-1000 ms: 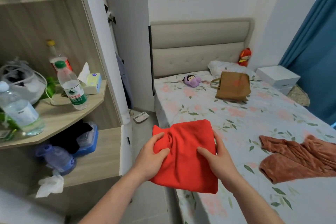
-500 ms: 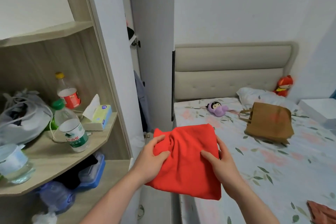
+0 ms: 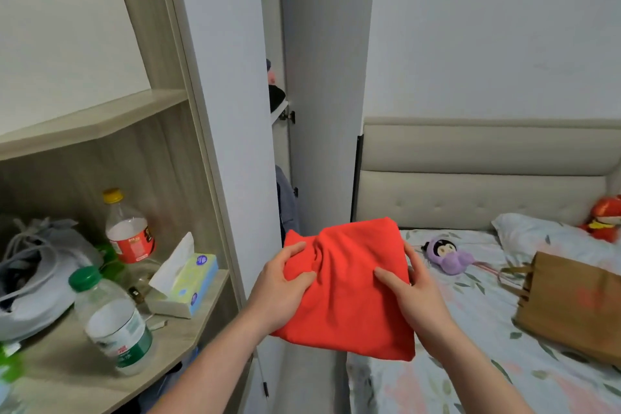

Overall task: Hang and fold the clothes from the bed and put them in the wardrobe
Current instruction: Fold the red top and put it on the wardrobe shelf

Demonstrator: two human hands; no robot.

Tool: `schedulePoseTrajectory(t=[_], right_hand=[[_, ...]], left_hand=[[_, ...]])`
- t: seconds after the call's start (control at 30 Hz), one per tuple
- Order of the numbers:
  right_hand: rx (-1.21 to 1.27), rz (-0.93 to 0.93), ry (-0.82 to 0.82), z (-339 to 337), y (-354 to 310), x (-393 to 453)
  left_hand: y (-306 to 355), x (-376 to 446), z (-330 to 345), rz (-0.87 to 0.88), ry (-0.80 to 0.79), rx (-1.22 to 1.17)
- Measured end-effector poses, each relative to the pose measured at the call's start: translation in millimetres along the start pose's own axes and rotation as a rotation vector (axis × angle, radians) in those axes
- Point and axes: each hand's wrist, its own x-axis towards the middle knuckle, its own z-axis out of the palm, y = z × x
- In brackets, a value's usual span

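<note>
A folded red garment [image 3: 349,282] is held up in front of me, between the bed [image 3: 470,329] and the wardrobe. My left hand [image 3: 280,289] grips its left edge, thumb on top. My right hand [image 3: 413,292] grips its right edge the same way. The wardrobe door [image 3: 322,77] stands partly open straight ahead; through the narrow gap [image 3: 280,144] I see a shelf edge, dark items and a hanging grey garment. The rest of the wardrobe interior is hidden.
Open wooden shelves [image 3: 100,339] at left carry two water bottles [image 3: 114,323], a tissue box [image 3: 184,282] and a grey bag [image 3: 33,279]. On the bed lie a purple doll [image 3: 447,255], a brown paper bag [image 3: 571,302], a pillow and a red doll [image 3: 605,218].
My view has turned left and up, from the bed toward the wardrobe gap. Both hands keep the same hold on the red garment. The brown garment on the bed has left view.
</note>
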Motion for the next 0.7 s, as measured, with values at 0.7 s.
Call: schedulePoseTrajectory(t=[0.7], right_hand=[[-0.014, -0.080, 0.123, 46.0, -43.8, 230.3]], left_hand=[[24.0, 260.9, -0.8, 0.065, -0.008, -0.039]])
